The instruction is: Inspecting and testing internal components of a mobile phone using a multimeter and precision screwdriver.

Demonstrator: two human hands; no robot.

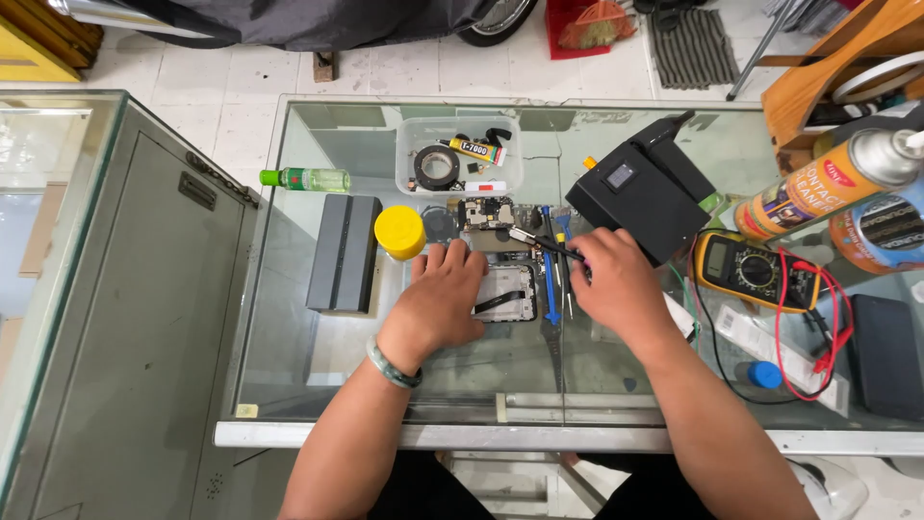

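My left hand (440, 303) rests flat on an opened phone body (507, 293) lying on the glass table (327, 385), fingers spread over its left side. My right hand (616, 284) is closed around a thin dark tool (544, 242) whose tip points left toward a bare circuit board (486, 213) just above the phone. A green bangle sits on my left wrist.
A clear plastic tub (459, 154) with tape and a glue tube stands behind. A yellow lid (398, 231), dark flat box (344, 252) and green bottle (306, 179) lie left. A black device (643, 197), multimeter (757, 271) with red leads and spray cans (828, 183) crowd the right.
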